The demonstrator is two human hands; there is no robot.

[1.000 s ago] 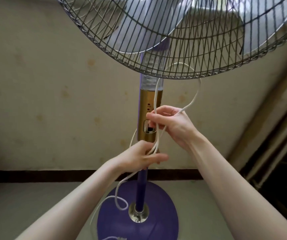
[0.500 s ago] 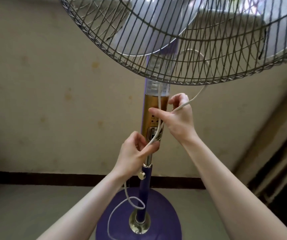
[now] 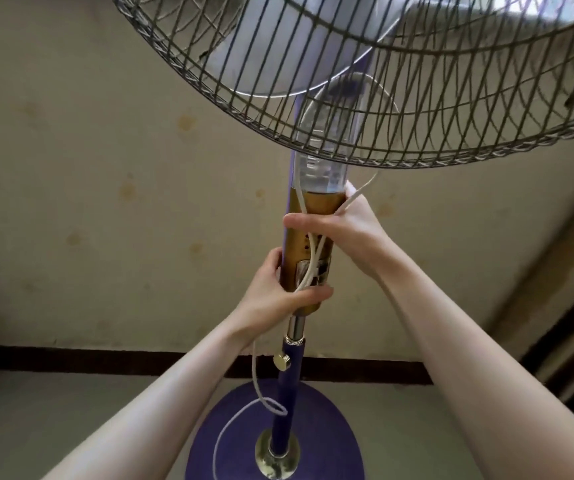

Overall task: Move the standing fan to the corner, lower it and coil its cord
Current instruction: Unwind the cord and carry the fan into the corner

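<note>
The standing fan stands before me, its wire cage (image 3: 382, 98) overhead and its round purple base (image 3: 316, 431) on the floor. My left hand (image 3: 275, 299) grips the bottom of the gold control column (image 3: 316, 202), pinning the white cord (image 3: 254, 368) against it. My right hand (image 3: 348, 226) wraps the column higher up, thumb across the front, with cord strands held under it. One cord loop rises behind the cage. Below my left hand the cord hangs down and curls over the base. A gold height knob (image 3: 281, 362) sits on the purple pole.
A stained beige wall (image 3: 105, 202) with a dark skirting strip (image 3: 71, 358) is close behind the fan. At the right edge runs a dark frame or doorway (image 3: 569, 323). Pale floor (image 3: 53, 420) lies around the base.
Both hands rose along the pole, from pinching the cord in front of it to gripping the gold column with the cord. The view has drawn closer to the fan.
</note>
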